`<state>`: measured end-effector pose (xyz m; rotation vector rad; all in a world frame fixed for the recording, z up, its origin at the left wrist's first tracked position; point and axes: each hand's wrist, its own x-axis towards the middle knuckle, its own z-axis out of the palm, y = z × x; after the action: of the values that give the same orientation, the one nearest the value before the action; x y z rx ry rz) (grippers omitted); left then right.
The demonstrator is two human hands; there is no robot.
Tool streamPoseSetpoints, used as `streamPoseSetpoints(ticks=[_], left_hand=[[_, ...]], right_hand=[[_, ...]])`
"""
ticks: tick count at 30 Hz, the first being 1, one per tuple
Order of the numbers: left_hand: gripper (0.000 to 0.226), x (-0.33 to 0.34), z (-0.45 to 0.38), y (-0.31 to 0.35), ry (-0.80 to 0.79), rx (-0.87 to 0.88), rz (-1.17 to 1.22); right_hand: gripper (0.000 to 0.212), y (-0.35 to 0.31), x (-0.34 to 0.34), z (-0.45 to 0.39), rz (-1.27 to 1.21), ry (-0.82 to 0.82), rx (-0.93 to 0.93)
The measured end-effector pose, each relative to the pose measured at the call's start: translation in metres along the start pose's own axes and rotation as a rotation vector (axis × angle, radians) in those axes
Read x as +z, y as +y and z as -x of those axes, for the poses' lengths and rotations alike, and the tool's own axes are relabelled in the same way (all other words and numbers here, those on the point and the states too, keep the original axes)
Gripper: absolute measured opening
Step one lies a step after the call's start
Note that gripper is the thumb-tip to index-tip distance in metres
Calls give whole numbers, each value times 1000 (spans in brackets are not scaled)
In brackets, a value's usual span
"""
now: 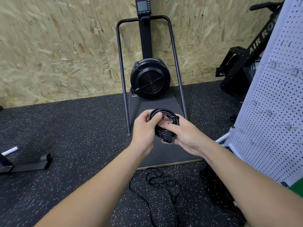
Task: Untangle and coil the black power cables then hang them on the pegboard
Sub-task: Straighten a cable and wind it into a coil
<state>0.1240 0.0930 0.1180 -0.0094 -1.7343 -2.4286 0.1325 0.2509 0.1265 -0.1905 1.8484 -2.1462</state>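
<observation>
Black speckled rubber floor [82, 128]. Directly on it: a loose, tangled black power cable [161, 185] near the bottom centre; the dark platform [164, 151] of a fan machine just beyond; a black metal foot [31, 164] at left; the white pegboard stand's leg [222, 139] at right.

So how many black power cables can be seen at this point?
2. One black power cable coil is held between the left hand and right hand; one loose tangled black power cable lies on the speckled rubber floor below. The forearms may hide more.
</observation>
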Motion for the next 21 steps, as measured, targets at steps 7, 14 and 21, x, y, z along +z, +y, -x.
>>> streamPoseSetpoints(ticks=[7, 14, 21], left_hand=[[13, -1, 1, 5, -28, 80, -239], [41, 0, 3, -4, -59, -7, -413], [30, -1, 0, 2, -115, -187, -184]], right_hand=[[49, -10, -23, 2, 167, -198, 82], [45, 7, -31, -1, 257, 59, -97], [61, 1, -26, -5, 116, 182, -212]])
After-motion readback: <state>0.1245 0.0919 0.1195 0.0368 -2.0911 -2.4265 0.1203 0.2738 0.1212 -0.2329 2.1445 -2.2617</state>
